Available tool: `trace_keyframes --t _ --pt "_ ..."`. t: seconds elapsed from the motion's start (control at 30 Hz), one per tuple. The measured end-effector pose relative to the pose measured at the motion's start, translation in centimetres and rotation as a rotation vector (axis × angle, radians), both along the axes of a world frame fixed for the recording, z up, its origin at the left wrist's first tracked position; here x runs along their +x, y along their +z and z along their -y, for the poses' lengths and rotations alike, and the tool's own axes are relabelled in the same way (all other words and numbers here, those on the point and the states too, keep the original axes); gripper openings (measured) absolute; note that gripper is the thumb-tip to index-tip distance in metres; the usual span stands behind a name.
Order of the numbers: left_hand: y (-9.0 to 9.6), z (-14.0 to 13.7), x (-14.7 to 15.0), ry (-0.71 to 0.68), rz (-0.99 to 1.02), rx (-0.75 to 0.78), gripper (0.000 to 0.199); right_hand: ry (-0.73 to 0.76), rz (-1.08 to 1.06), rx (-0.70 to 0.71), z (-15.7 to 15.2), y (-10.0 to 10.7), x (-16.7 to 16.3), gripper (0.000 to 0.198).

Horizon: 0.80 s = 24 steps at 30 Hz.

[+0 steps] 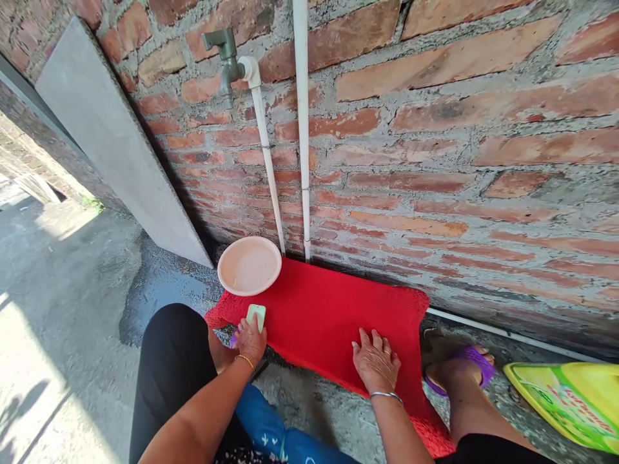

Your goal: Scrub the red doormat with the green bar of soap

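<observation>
Fingers of the left hand (250, 339) are clenched around a pale green soap bar (256, 316) at the lower centre of the head view, pressed against the near left edge of the red mat (329, 316). The right hand (376, 362) is laid flat, fingers released and spread, on the mat's lower right part. A pink basin (249, 265) is seen above the soap, below the tap (226, 57) on the brick wall (459, 148).

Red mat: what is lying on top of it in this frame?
On the red mat: a pink bowl at its far left corner, the right hand flat, and the left hand gripping a pale green bar. The ground beneath is covered.
</observation>
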<state>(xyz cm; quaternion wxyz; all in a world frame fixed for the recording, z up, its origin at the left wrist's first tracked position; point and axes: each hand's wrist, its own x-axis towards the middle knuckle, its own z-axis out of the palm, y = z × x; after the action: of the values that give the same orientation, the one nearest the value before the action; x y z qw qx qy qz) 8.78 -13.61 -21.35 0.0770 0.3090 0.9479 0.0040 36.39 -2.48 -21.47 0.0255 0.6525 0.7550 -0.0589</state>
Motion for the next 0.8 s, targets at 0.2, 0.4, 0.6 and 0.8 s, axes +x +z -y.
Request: trace_keyframes --t 0.2,0.4,0.6,0.8 --pt "0.3 -0.1 -0.9 0.143 0.011 0.043 0.052 -0.004 0.001 -0.017 0.0 0.0 0.0 0.049" --pt "2.0 -1.7 -4.4 0.425 0.020 0.067 0.052 -0.004 0.002 -0.010 0.0 0.0 0.1 0.048" --pt "1.5 -1.0 3.4 -0.120 0.083 -0.039 0.056 0.000 0.006 -0.019 -0.1 0.0 0.0 0.048" --pt "1.7 1.3 11.2 -0.848 0.429 -0.119 0.063 0.013 -0.011 -0.015 0.1 0.3 0.4 0.046"
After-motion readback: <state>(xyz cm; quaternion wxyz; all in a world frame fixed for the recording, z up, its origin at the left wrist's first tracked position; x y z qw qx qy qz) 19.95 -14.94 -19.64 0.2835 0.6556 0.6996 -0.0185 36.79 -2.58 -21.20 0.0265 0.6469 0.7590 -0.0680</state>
